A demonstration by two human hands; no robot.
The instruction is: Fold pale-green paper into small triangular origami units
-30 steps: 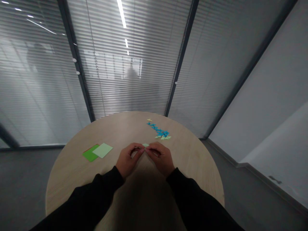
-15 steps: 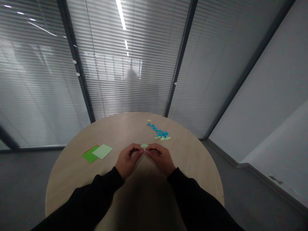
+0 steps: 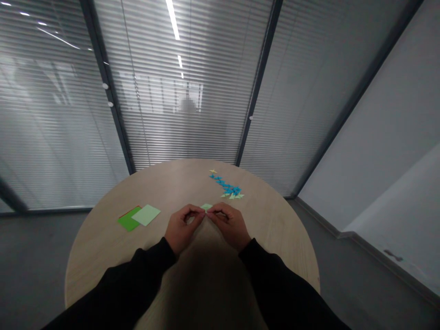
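Observation:
A small piece of pale green folded paper is pinched between my two hands near the middle of the table. My left hand grips its left side with thumb and index finger. From the right, my right hand pinches the same paper, and the fingertips of both hands nearly meet. The fingers cover much of the paper, so its exact folds are hidden. Beyond my right hand lies a row of small folded blue paper pieces, with pale green folded pieces at its near end and a yellow one at its far end.
On the left of the round wooden table lie square paper sheets: a pale green sheet overlapping a bright green sheet, with a red edge showing beneath. Glass panels with blinds stand behind the table, and a white wall is at right.
The pale green paper between my fingers tilts slightly differently. Both hands stay in almost the same place, and the pieces on the table have not moved.

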